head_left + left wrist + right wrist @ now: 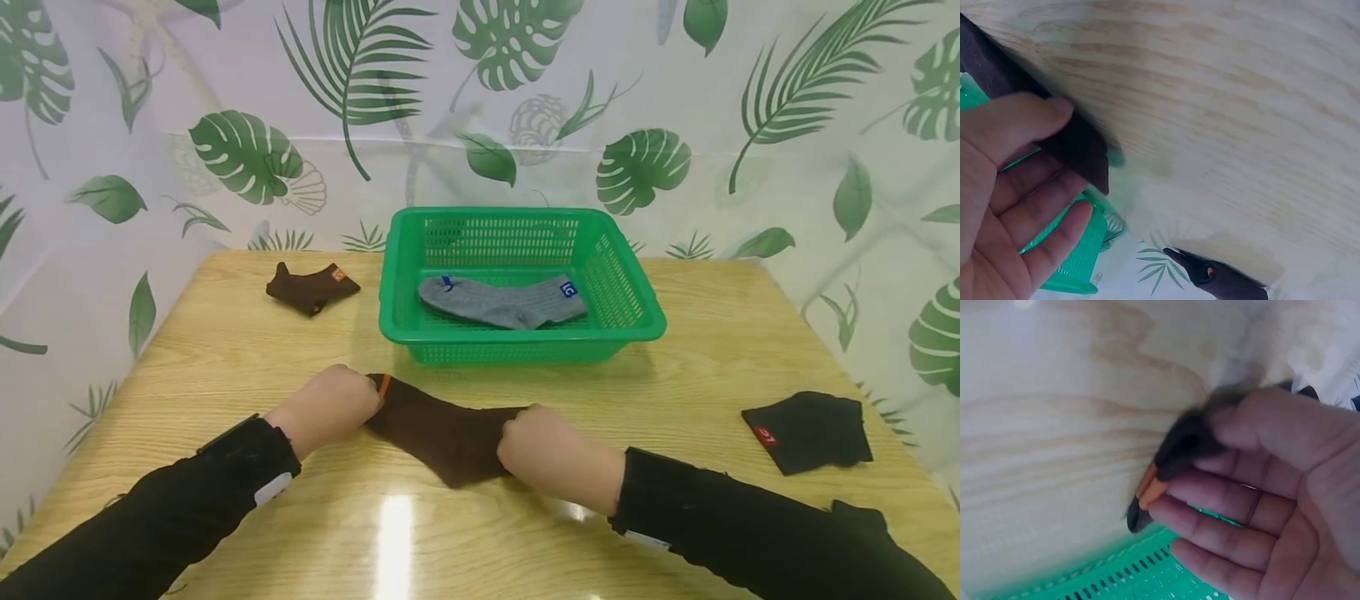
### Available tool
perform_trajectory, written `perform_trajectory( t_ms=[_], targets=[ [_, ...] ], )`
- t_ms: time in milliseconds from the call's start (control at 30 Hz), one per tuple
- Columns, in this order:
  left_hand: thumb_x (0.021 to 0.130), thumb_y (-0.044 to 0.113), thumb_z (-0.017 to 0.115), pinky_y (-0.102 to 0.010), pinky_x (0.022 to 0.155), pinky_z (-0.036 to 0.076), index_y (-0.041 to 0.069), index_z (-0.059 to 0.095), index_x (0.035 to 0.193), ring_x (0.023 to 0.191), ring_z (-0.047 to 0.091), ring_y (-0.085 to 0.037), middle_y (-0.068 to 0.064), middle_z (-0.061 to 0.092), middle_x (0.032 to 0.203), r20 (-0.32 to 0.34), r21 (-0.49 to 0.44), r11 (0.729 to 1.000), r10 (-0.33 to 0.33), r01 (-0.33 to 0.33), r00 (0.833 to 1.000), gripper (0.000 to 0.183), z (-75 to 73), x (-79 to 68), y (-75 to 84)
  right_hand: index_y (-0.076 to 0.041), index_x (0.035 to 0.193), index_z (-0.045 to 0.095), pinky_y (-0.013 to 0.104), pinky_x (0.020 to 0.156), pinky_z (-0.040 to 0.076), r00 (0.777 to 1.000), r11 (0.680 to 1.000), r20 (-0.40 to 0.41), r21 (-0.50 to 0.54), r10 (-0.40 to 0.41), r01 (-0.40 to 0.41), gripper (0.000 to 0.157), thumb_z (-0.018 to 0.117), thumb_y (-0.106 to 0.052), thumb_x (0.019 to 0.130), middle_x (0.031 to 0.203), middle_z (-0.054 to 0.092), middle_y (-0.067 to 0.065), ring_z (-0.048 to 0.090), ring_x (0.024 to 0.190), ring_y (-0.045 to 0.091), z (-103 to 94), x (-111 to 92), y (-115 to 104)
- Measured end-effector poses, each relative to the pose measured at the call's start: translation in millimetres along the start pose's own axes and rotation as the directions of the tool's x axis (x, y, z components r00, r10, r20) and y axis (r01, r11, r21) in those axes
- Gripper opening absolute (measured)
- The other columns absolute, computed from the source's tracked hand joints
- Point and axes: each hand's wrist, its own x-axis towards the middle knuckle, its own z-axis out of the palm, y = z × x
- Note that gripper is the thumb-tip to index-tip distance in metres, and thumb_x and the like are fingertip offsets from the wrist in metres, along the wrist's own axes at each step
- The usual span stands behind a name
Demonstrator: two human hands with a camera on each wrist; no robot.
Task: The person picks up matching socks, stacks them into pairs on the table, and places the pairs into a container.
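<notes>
A dark brown sock [450, 429] is stretched flat between both hands in front of the basket. My left hand [333, 408] pinches its toe end, where a thin orange stripe shows; thumb and fingers grip that end in the left wrist view. At the other end, my right hand [540, 450] holds the sock. In the right wrist view an orange patch [1151, 486] on the brown fabric lies by the fingertips. Beyond stands a green plastic basket [521, 336] with grey ribbed socks [495, 302] lying in it, bearing blue marks.
Another brown sock [311, 287] with an orange label lies crumpled at the back left of the wooden table [712, 333]. On the right lies a black sock [813, 429] with a red label. A dark piece of fabric [858, 517] shows beside the right sleeve. Leaf-printed cloth hangs behind.
</notes>
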Motion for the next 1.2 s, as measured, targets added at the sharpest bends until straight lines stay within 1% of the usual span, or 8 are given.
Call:
perform_trajectory(
  t_ms=[100,233,433,533,633,933,1133,1200],
  targets=[
    [0.072,-0.003,0.069,-0.036,0.053,0.052,0.011,0.06,0.063,0.056,0.059,-0.021,-0.004,0.063,0.061,0.027,-0.059,0.998,-0.035,0.037,0.999,0.019,0.1,0.0,-1.1,-0.018,0.063,0.065,0.027,0.047,0.042,0.999,1.0,0.027,0.009,0.022,-0.022,0.016,0.071,-0.019,0.078,0.064,0.06,-0.002,0.05,0.053,0.014,1.1,1.9,1.0],
    [0.074,-0.001,0.064,-0.033,0.056,0.049,0.011,0.06,0.071,0.059,0.054,-0.015,-0.001,0.06,0.065,0.101,-0.344,0.928,-0.111,0.14,0.989,0.012,-8.1,-4.3,-7.4,-0.013,0.062,0.05,0.025,0.044,0.03,0.997,0.944,0.016,0.32,0.073,-0.074,0.017,0.062,-0.006,0.071,0.057,0.043,-0.003,0.037,0.05,0.01,-0.3,-6.0,16.9],
    [0.088,0.013,0.057,-0.03,0.055,0.037,0.009,0.06,0.091,0.056,0.04,-0.012,0.003,0.048,0.063,0.198,-0.787,0.531,-0.264,0.314,0.944,0.006,-23.6,-14.0,-20.6,-0.015,0.067,0.048,0.021,0.048,0.027,0.984,0.623,-0.019,0.776,0.177,-0.097,0.015,0.053,-0.004,0.075,0.055,0.038,-0.01,0.036,0.049,0.004,-7.2,-34.1,60.4],
    [0.09,0.015,0.056,-0.03,0.055,0.038,0.006,0.061,0.098,0.056,0.041,-0.012,0.002,0.047,0.064,0.251,-0.822,0.43,-0.313,0.372,0.916,0.013,-17.0,-14.3,-20.6,-0.011,0.08,0.059,0.024,0.05,0.036,0.971,0.475,0.082,0.861,0.223,-0.182,0.009,0.052,-0.006,0.083,0.059,0.059,-0.006,0.056,0.052,0.009,-0.8,-40.0,74.5],
    [0.09,0.014,0.056,-0.029,0.055,0.04,0.005,0.061,0.098,0.056,0.044,-0.011,0.001,0.049,0.065,0.273,-0.804,0.445,-0.312,0.394,0.91,0.013,-6.8,-11.9,-17.6,-0.007,0.09,0.062,0.026,0.054,0.042,0.959,0.436,0.139,0.868,0.246,-0.238,0.011,0.052,-0.008,0.087,0.063,0.067,0.0,0.062,0.057,0.013,10.5,-40.0,77.7],
    [0.085,0.006,0.061,-0.034,0.065,0.048,0.012,0.062,0.09,0.072,0.058,-0.013,-0.002,0.067,0.08,0.103,-0.775,0.548,-0.381,0.314,0.919,0.007,-9.3,-13.5,-14.9,-0.009,0.091,0.066,0.031,0.058,0.052,0.912,0.633,-0.044,0.734,0.408,-0.247,0.006,0.062,-0.009,0.086,0.083,0.07,0.007,0.063,0.067,0.013,19.8,-42.4,73.7],
    [0.075,0.003,0.068,-0.035,0.073,0.053,0.012,0.068,0.086,0.08,0.061,-0.014,0.0,0.066,0.085,0.062,-0.59,0.779,-0.22,0.213,0.974,0.015,3.3,-14.8,-0.3,-0.008,0.079,0.067,0.03,0.064,0.055,0.961,0.777,-0.15,0.623,0.233,-0.091,0.008,0.067,-0.001,0.076,0.079,0.068,0.004,0.063,0.073,0.017,40.3,-43.4,63.6],
    [0.072,0.006,0.07,-0.034,0.071,0.053,0.011,0.07,0.086,0.078,0.06,-0.014,0.0,0.065,0.085,0.062,-0.533,0.824,-0.187,0.191,0.98,0.015,4.2,-14.2,4.9,-0.009,0.075,0.067,0.029,0.063,0.054,0.97,0.805,-0.159,0.591,0.185,-0.056,0.008,0.066,-0.001,0.074,0.077,0.066,0.003,0.063,0.072,0.016,43.8,-43.1,59.9]
  ],
)
